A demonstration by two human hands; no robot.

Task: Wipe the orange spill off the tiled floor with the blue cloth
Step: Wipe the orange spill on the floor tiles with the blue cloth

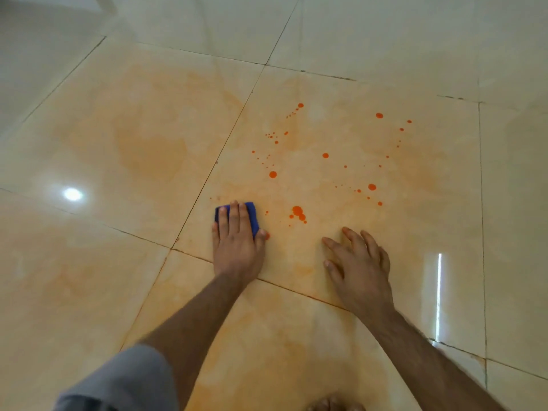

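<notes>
Orange spill (297, 211) dots the centre of the frame, droplets scattered across one glossy tile of the tiled floor (124, 120), with a pale orange smear spreading toward the upper left. Dark grout lines frame that tile, and bare floor stretches out on every side. The blue cloth (251, 215) sits left of the biggest blob, pinned flat under the straight fingers of the left hand (237, 247). The right hand (360, 269) rests splayed on the tile at lower right, holding nothing. No writing shows anywhere.
</notes>
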